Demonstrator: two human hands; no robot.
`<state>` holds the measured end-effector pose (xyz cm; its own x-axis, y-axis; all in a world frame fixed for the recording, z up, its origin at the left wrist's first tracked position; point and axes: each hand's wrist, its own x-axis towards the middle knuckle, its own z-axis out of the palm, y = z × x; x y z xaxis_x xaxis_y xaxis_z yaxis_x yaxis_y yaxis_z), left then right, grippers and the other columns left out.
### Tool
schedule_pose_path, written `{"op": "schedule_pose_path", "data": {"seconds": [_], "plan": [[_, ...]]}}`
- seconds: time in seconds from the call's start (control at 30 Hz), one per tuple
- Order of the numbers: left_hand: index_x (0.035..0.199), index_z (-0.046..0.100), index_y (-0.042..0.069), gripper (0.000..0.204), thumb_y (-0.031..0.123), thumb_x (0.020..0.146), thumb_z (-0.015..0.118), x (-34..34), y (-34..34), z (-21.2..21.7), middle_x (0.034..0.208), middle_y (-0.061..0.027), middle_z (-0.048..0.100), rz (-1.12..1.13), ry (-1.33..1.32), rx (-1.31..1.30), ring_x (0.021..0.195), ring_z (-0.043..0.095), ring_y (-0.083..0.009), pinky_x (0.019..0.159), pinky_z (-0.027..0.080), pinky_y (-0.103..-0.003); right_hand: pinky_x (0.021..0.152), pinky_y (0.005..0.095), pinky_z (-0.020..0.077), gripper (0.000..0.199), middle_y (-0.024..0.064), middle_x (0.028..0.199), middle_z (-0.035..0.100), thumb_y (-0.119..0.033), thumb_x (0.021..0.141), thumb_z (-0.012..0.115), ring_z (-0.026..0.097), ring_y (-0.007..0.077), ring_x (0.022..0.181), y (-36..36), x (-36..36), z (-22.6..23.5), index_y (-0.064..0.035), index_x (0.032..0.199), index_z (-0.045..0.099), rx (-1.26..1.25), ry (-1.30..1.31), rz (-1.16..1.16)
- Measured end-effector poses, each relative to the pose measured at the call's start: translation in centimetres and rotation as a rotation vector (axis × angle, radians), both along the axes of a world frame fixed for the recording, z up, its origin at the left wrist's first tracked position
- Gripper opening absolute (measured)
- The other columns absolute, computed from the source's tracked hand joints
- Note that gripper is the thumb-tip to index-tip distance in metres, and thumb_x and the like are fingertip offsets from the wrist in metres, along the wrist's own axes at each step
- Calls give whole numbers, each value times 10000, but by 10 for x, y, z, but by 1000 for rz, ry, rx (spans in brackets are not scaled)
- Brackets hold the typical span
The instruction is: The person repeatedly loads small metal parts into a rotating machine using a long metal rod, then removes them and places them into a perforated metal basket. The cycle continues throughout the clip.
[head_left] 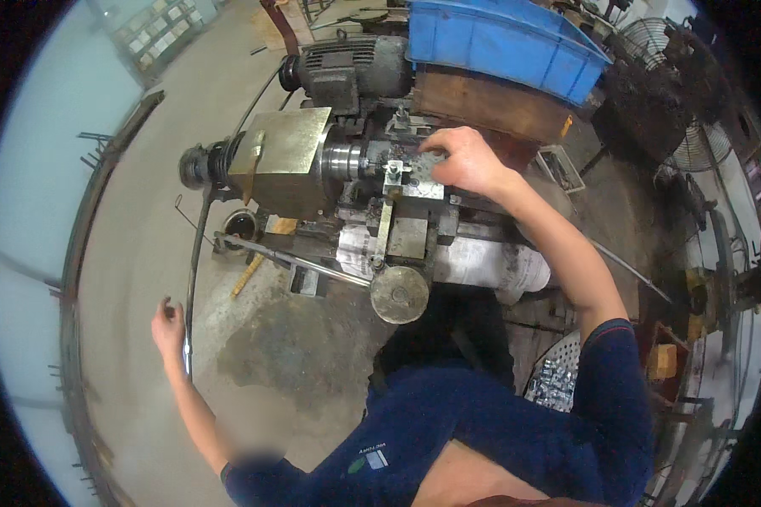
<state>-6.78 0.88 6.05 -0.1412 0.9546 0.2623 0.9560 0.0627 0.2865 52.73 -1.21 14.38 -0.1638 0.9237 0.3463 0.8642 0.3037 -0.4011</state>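
Note:
My right hand (469, 160) is over the metal tool block (424, 173) of a small lathe, close to its spindle chuck (344, 160). Thumb and forefinger are bent with a gap between them, and no held thing shows there. Low at the left, my left hand (169, 328) is loosely curled and seems to hold nothing. Right beside it runs a long dark lever (196, 270) with a shiny lower end; whether they touch I cannot tell. A round metal disc (400, 294) sits at the front of the lathe, with a long rod (313, 266) reaching it from the left.
A brush (254, 165) lies on the headstock's metal cover (292, 139). Behind are a motor (355, 68) and a large blue crate (499, 46). A pot of dark liquid (241, 225) stands left of the lathe. Shiny small parts fill a perforated basket (569, 348) at my right side.

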Motion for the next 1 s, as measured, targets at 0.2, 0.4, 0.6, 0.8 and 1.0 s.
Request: {"op": "schedule_pose_path", "data": {"seconds": [0.2,0.4,0.6,0.8,1.0], "plan": [[927,611,36,369,347,728,618,-64,-16,-72,767,-171,614,153,-17,-345,720,602,-287,637,456,-379,726,395,457,338,184,823,607,-166,537,577,570,341,802,31,-18,-7,-28,839,638,-28,-125,4],[900,636,62,279,271,720,593,-94,11,-81,815,-178,621,275,-3,-352,801,596,-334,716,461,-419,727,416,457,298,206,787,598,-166,506,568,562,367,775,56,-39,-17,-53,768,653,-93,-188,-36],[903,646,93,243,219,720,549,-91,21,-61,842,-182,618,287,185,-288,821,587,-352,729,466,-436,769,395,442,275,184,822,601,-149,494,562,522,359,856,77,-63,-46,-38,726,660,-2,-117,11],[893,656,91,257,130,694,497,-76,19,-34,868,-186,617,289,185,-271,823,589,-353,744,467,-421,804,361,408,196,103,789,602,-179,493,613,495,308,906,87,-82,-69,-67,648,660,-75,-237,-59],[897,662,87,264,137,698,495,-79,19,-37,876,-202,613,345,214,-256,835,591,-350,757,464,-415,801,368,388,252,130,796,613,-207,509,580,511,292,880,91,-91,-73,-32,674,655,-52,-410,-67]]}}
